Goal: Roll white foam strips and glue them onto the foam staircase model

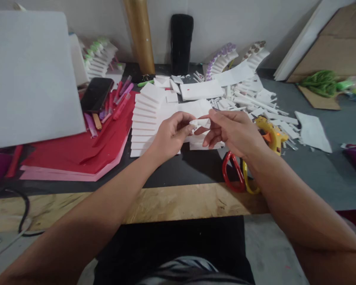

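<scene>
Over the middle of the work surface, my left hand [173, 132] pinches a small white rolled piece [202, 123], which looks like paper or thin foam. My right hand [230, 128] holds the other end between thumb and index finger, its remaining fingers loosely curled below. Under and left of the hands lies a fan of stacked white strips [144, 128], partly covered by the left hand. Beneath my right wrist are a red looped handle [240, 180], like that of scissors, and a yellow loop [252, 190]. A yellow glue gun [275, 136] lies behind that wrist, partly hidden.
White scraps [252, 99] are heaped behind my right hand. Red sheets [68, 152] and a phone [97, 94] lie left, beside a large white board [32, 79]. At the back stand a black object [182, 43] and a golden cylinder [141, 35]. Green yarn [320, 84] sits right.
</scene>
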`<state>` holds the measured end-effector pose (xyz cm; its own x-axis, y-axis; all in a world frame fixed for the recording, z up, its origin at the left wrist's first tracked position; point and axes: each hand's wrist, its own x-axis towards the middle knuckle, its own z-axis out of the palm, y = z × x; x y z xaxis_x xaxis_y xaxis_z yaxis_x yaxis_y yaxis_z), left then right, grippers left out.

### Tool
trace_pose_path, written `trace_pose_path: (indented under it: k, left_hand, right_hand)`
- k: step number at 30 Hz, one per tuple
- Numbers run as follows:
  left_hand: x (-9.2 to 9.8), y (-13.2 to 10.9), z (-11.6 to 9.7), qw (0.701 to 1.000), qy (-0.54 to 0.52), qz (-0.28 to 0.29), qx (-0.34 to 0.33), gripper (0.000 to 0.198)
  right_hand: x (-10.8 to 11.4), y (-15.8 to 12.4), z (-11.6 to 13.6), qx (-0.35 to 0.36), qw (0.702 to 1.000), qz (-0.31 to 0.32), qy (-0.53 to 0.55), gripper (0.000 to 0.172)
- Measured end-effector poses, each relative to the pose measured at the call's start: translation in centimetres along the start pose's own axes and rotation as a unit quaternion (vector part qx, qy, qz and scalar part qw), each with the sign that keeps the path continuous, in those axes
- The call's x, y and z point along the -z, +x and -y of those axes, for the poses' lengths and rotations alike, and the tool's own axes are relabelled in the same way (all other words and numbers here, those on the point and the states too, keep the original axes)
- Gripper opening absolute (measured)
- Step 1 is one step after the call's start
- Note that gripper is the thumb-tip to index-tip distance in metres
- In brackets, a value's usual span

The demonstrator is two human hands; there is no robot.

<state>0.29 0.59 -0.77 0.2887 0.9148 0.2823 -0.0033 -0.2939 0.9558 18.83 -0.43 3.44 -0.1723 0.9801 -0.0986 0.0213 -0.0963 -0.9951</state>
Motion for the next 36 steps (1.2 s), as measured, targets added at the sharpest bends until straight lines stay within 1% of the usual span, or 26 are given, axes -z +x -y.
trace_pose_path:
  k: [2,6,10,13,16,18,21,23,25,28,33,36]
  left_hand:
    - [0.1,-0.1,0.0,1.0,0.027,0.003,-0.012,0.012]
    - [0.2,-0.2,0.2,0.995,0.09,-0.003,-0.044,0.014]
    - [0.2,-0.1,0.3,0.992,0.11,-0.011,-0.058,0.014]
    - [0.2,-0.1,0.2,0.992,0.112,-0.016,-0.053,0.013]
    - [0.1,-0.1,0.0,0.994,0.103,-0.016,-0.043,0.013]
    - [0.1,-0.2,0.0,0.995,0.093,-0.016,-0.037,0.013]
    - [0.0,-0.2,-0.2,0.997,0.069,-0.016,-0.021,0.014]
    - [-0.1,-0.2,-0.3,0.998,0.055,-0.019,-0.011,0.016]
    - [-0.4,-0.3,-0.4,0.999,0.041,-0.027,-0.012,0.018]
    - [-0.9,-0.5,-0.5,0.999,0.006,-0.043,-0.028,0.018]
    - [-1.4,-0.6,-0.1,0.996,-0.06,-0.058,-0.024,0.02]
    - [-1.1,-0.6,0.0,0.997,-0.06,-0.05,-0.02,0.023]
  right_hand:
    - [0.1,0.0,0.2,-0.029,0.999,0.005,0.033,0.037]
    - [0.2,0.0,0.1,-0.036,0.998,0.011,0.056,0.027]
    - [0.2,0.0,-0.2,-0.02,0.998,0.013,0.062,0.024]
    - [0.2,0.1,-0.4,0.003,0.999,0.013,0.041,0.025]
    - [0.2,0.0,-0.4,0.035,0.999,0.002,-0.001,0.023]
    - [0.1,-0.1,-0.3,0.065,0.996,-0.01,-0.054,0.019]
    - [-0.1,-0.5,0.1,0.107,0.98,-0.036,-0.162,0.011]
    - [-0.3,-0.8,0.1,0.133,0.966,-0.057,-0.215,0.014]
    - [-0.5,-1.0,0.0,0.163,0.955,-0.076,-0.236,0.018]
    - [-0.7,-1.1,-0.6,0.199,0.943,-0.091,-0.25,0.018]
    - [-1.0,-1.3,-1.0,0.237,0.921,-0.087,-0.297,0.02]
    - [-1.0,-1.3,-1.1,0.244,0.908,-0.083,-0.331,0.019]
